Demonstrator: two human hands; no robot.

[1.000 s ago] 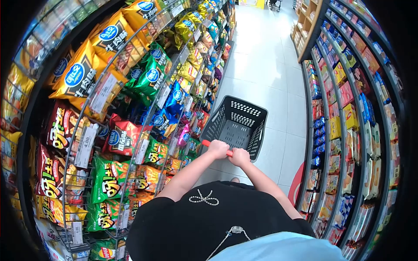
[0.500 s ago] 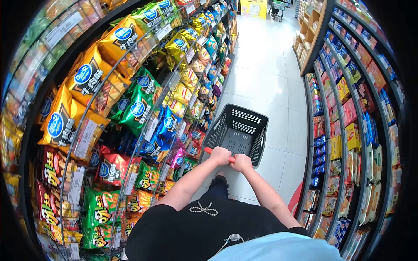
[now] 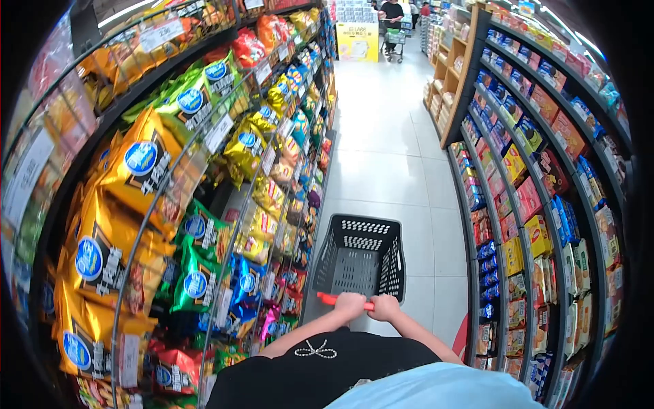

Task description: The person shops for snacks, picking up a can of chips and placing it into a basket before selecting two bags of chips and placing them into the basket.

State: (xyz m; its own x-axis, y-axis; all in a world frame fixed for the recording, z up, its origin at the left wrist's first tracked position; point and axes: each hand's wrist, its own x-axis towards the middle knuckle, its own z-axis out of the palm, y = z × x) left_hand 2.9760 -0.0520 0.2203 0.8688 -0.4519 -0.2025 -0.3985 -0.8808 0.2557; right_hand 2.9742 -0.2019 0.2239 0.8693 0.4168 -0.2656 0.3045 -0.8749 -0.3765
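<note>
Looking down from head height: a black basket point(image 3: 351, 269) with rows of holes in its walls, open side up on pale floor tiles point(image 3: 381, 177)

Grasping a red handle point(image 3: 328, 298) at the near edge of the basket: left hand point(image 3: 349, 306) curled around it, with one red end jutting out past that fist; right hand point(image 3: 385, 307) closed around it just beside, near the other end; bare forearms stretched toward the basket

On the near side of the basket, a black top point(image 3: 306, 371) with a beaded bow point(image 3: 315, 350), partly covered by light blue cloth point(image 3: 443, 388)

Left of the basket, a tall black rack point(image 3: 136, 91) packed with plump snack bags: large golden bags point(image 3: 112, 262) nearest, then green bags point(image 3: 197, 283) and blue bags point(image 3: 246, 279); white price labels point(image 3: 219, 133) along the wires

Right of the basket, dark shelving point(image 3: 471, 80) stacked with packets, including yellow boxes point(image 3: 538, 235)

Well beyond the basket, a wooden shelf unit point(image 3: 456, 85), a yellow display point(image 3: 357, 42), and another person point(image 3: 392, 13) in dark clothing near a shopping cart point(image 3: 395, 37)
</note>
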